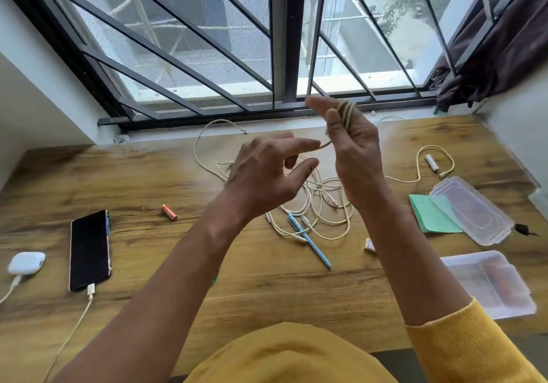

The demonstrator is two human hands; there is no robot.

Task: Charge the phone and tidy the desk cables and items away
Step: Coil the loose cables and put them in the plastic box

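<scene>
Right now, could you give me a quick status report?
Right hand holds coiled cable; left hand guides its tail. Phone plugged in. Loose cables remain.

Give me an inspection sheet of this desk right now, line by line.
Surface: wooden desk.
Job's things: phone plugged in; earbuds case plugged in.
Clutter: battery, blue pen, green notepad, clear box, lid.
Grippers: right hand holds coiled cable; left hand pinches its tail.
Cables: loose tangle mid-desk.
Surroundings: barred window, curtain.
</scene>
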